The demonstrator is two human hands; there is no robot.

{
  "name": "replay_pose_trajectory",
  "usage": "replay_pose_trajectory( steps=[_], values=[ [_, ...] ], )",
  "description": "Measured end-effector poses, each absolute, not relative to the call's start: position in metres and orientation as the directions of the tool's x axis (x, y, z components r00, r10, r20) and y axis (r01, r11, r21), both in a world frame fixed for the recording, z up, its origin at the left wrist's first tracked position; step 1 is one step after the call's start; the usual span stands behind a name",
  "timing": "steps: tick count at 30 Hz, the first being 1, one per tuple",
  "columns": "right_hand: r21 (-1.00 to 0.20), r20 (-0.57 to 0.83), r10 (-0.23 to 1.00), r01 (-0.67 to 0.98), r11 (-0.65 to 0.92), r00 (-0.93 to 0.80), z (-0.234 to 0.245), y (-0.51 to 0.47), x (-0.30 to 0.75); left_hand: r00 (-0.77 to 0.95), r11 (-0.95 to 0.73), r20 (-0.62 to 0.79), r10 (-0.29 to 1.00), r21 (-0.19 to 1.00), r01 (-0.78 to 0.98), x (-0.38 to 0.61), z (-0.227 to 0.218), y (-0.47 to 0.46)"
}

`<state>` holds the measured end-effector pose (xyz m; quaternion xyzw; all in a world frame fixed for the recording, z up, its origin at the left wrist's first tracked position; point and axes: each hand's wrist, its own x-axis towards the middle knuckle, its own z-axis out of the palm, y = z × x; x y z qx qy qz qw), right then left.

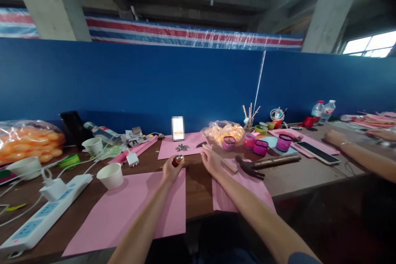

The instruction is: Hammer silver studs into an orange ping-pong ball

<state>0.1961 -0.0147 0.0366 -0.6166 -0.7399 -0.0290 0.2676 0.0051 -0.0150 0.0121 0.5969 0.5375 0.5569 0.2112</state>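
My left hand [172, 169] is closed around a small round thing with a shiny metal top [179, 158] and an orange side. Its lower part is hidden by my fingers. Close by on the right, my right hand [211, 162] is curled over the wooden handle of a small hammer [229, 167], whose dark head points away from me. On a pink sheet [165, 148] beyond my hands lies a pile of small silvery metal pieces [182, 147]. A lit phone [177, 128] stands upright behind them. Another pink sheet [136, 198] lies under my left forearm.
A claw hammer [272, 162] lies right of my right hand. Behind it stand purple mesh cups [283, 143] and a bag of orange balls [224, 132]. A paper cup [110, 175], power strip [46, 214] and cables lie left. Another person's arm [359, 148] reaches in at right.
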Motion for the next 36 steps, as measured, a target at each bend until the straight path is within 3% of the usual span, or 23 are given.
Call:
replay_pose_trajectory(
  steps=[11, 36],
  values=[
    [-0.318, 0.309, 0.933, 0.905, 0.282, -0.182, 0.032, -0.017, 0.193, -0.164, -0.341, 0.442, 0.882, 0.839, 0.424, 0.006, 0.009, -0.014],
    [-0.277, 0.278, 0.935, 0.913, 0.299, -0.222, 0.034, -0.019, 0.191, -0.167, -0.328, 0.438, 0.884, 0.833, 0.446, 0.006, 0.012, -0.018]
  ],
)
